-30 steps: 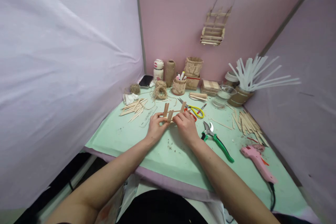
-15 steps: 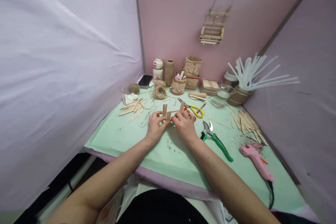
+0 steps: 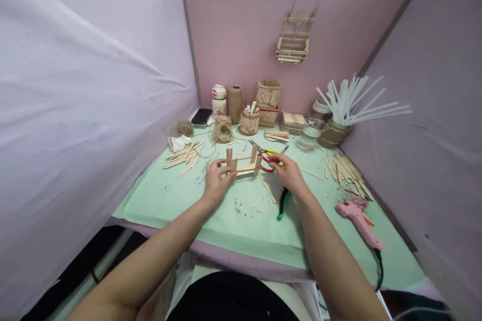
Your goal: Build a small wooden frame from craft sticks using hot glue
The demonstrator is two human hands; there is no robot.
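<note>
My left hand [image 3: 218, 180] pinches the left end of a small craft-stick frame [image 3: 246, 168], which has short upright sticks at its corners and thin rails between them. Off to the frame's right hovers my right hand [image 3: 289, 173], apart from it, with loosely curled fingers and nothing visible in them. Scissors with a yellow handle [image 3: 271, 151] and a red-handled tool [image 3: 266, 168] lie by its fingertips. Beneath the right hand and wrist, pruning shears [image 3: 283, 204] are mostly hidden. A loose craft stick [image 3: 267, 188] rests in front of the frame.
Cut sticks lie in a left pile [image 3: 184, 156] and a right pile [image 3: 344, 173]. A pink glue gun [image 3: 357, 215] is at the right. Along the back stand twine [image 3: 222, 130], a pen holder [image 3: 249, 123], a clear cup [image 3: 312, 133] and a pot of white glue sticks [image 3: 335, 133].
My right hand has let go of the frame and moved right, now covering much of the shears. My left hand still holds the frame. The view has shifted slightly right.
</note>
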